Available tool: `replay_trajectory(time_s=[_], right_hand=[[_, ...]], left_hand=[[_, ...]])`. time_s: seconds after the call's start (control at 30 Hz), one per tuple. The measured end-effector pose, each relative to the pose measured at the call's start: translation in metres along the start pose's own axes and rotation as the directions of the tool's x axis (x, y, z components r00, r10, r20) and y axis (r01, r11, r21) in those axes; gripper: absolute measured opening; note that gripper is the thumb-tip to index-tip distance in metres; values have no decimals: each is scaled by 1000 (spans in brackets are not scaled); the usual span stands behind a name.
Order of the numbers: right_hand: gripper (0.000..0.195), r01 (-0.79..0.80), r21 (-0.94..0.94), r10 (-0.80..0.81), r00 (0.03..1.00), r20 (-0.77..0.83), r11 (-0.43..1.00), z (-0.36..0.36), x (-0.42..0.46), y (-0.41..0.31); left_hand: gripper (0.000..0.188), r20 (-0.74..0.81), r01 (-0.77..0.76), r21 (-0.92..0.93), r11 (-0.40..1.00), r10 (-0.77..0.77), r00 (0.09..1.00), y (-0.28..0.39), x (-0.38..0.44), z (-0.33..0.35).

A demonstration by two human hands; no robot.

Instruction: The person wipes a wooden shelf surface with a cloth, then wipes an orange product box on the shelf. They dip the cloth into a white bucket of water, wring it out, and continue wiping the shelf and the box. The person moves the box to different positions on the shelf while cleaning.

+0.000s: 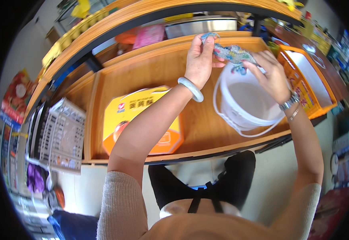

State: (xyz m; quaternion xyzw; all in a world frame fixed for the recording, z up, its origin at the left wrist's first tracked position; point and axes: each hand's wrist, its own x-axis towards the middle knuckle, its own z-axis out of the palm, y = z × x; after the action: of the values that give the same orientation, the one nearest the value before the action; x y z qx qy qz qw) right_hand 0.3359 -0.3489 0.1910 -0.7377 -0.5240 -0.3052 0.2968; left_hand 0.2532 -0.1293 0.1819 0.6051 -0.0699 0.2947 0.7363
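Note:
A wet-looking, twisted multicoloured cloth (233,54) is stretched between my two hands over the far rim of a white plastic bucket (246,99). My left hand (203,57), with a pale bangle on the wrist, pinches the cloth's bluish end between thumb and fingers. The other end is gripped by my right hand (267,72), above the bucket's right side, with a metal watch on that wrist. The bucket's handle hangs down at its near left side, and its inside looks greyish. A yellow and orange cardboard box (144,120) lies partly under my left forearm.
The wooden tray-like tabletop has a raised rim (95,120). An orange-and-white plastic basket (309,81) stands right of the bucket. Whitish plastic baskets (66,135) are at the left. A wooden shelf edge (162,10) with a dark underside crosses the far side.

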Motion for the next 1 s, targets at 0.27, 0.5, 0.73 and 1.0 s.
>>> replay_trajectory(time_s=[0.27,0.5,0.73,1.0], right_hand=[[19,-4,525,34,998,-48,851,73,21,-108],[21,-346,828,63,932,356,441,130,7,-165],[27,-342,626,89,912,399,700,156,-85,-145],[28,-345,162,269,891,365,924,155,-173,-98]], left_hand=[[25,-340,163,174,971,-96,935,58,-64,-117],[14,-486,-48,204,978,143,862,93,-121,-190],[16,-406,123,313,942,16,914,86,-172,-265],[39,248,-223,966,127,-231,941,-3,-186,-270]])
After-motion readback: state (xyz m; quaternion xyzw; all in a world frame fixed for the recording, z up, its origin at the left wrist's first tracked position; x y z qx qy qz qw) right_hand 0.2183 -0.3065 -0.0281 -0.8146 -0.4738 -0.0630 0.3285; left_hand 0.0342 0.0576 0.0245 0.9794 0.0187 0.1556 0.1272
